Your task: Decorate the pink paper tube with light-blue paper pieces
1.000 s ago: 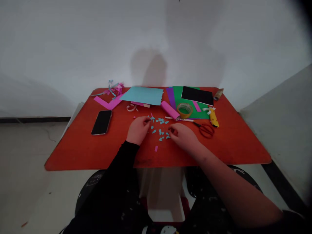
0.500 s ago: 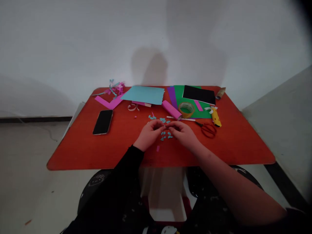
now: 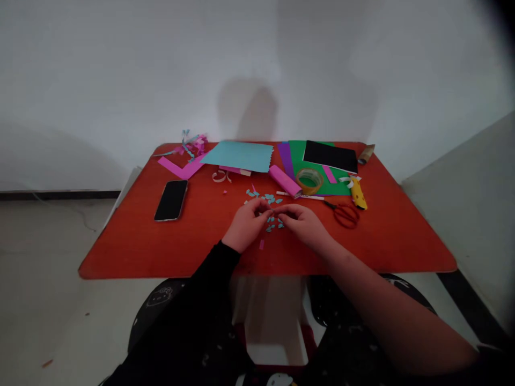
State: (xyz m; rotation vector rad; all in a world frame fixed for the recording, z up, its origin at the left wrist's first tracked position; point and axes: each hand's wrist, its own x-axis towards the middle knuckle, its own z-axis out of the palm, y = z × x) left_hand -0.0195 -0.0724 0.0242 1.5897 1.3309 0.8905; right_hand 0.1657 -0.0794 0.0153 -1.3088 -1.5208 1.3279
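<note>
Okay, on my feed the teal paper scraps (image 3: 270,227) lie in a loose scatter near the middle of the desk (image 3: 386,241), some directly below the person's hands and more at 12 o'clock from them. A lone pink paper scrap (image 3: 262,244) sits at 6 o'clock. At 11 o'clock I see a teal paper sheet (image 3: 239,156) with a zigzag edge, and at 1 o'clock a pink paper roll (image 3: 285,181) lies beside a tape roll (image 3: 309,181), which rests on a green paper sheet (image 3: 338,187). A marker (image 3: 300,197) lies just below them. Red-handled scissors (image 3: 346,215) are at 3 o'clock, a yellow utility knife (image 3: 358,194) at 2 o'clock, and a phone (image 3: 171,200) at 9 o'clock. The left hand (image 3: 246,225), in a black sleeve, and the bare-armed right hand (image 3: 303,225) reach in from 6 o'clock, curled, their fingertips nearly meeting above the scraps. Neither is open flat, but I cannot tell whether either one grips a scrap.
</note>
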